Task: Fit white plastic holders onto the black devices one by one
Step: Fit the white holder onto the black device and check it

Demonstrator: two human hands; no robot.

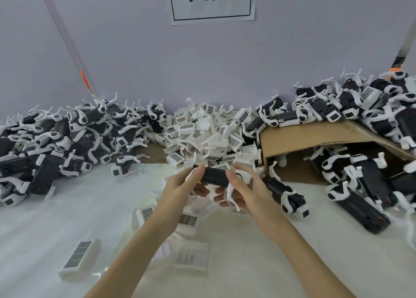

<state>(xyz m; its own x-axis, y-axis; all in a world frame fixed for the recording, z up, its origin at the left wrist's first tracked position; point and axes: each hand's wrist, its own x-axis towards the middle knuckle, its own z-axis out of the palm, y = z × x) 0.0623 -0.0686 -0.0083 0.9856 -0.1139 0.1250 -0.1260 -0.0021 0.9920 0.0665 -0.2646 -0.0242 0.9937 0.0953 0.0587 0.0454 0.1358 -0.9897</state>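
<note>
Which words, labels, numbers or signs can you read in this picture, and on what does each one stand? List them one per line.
"装配": large dark green characters inside a thin frame on the white paper sign on the wall; the tops of the characters are cut off by the picture's edge.
Barcode-like printed labels on the loose white holders: too blurred to read.
Small labels on the black devices in the piles: too small to read.

wall sign, green characters "装配", top cropped
</note>
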